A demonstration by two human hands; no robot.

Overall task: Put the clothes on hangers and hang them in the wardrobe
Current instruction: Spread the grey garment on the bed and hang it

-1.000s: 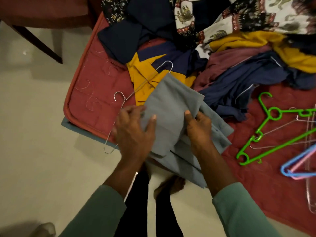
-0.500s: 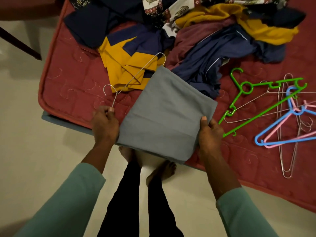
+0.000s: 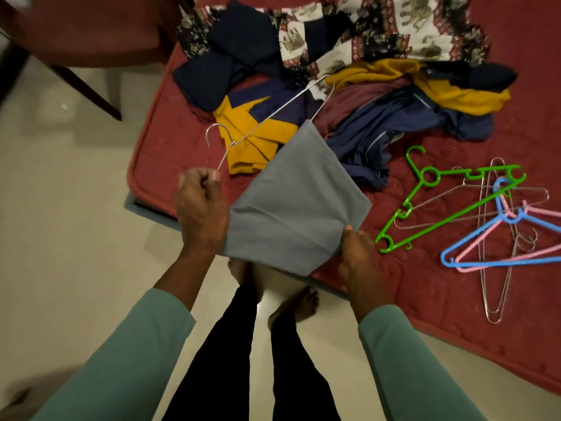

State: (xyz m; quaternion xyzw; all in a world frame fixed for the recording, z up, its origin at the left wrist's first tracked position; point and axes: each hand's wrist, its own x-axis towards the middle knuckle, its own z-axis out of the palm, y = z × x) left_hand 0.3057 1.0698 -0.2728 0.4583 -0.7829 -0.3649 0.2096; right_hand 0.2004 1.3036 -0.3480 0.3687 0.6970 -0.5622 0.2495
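Left hand (image 3: 202, 214) has lifted the wire hanger (image 3: 273, 112) up off the bed (image 3: 164, 141); the hook now stands above the thumb and the far end is tilted up over the clothes pile (image 3: 379, 83). The grey cloth (image 3: 291, 214) has come up with it. Left grip: fingers curled tight, pinching one wire arm just below the hook. The hanger's far bend runs down into the grey cloth's top corner; the bar is hidden under the fabric. Right hand (image 3: 359, 253) grip: thumb on top, fingers under, pinching the cloth's lower right corner. The cloth is folded flat and held over the bed edge, above the person's feet. Yellow-and-navy garment (image 3: 258, 138) lies on the bed under the hanger. Green hanger (image 3: 440, 208), blue hanger (image 3: 498, 238), a pink one and more wire hangers (image 3: 494, 284) lie in a heap on the bed, right of the cloth.
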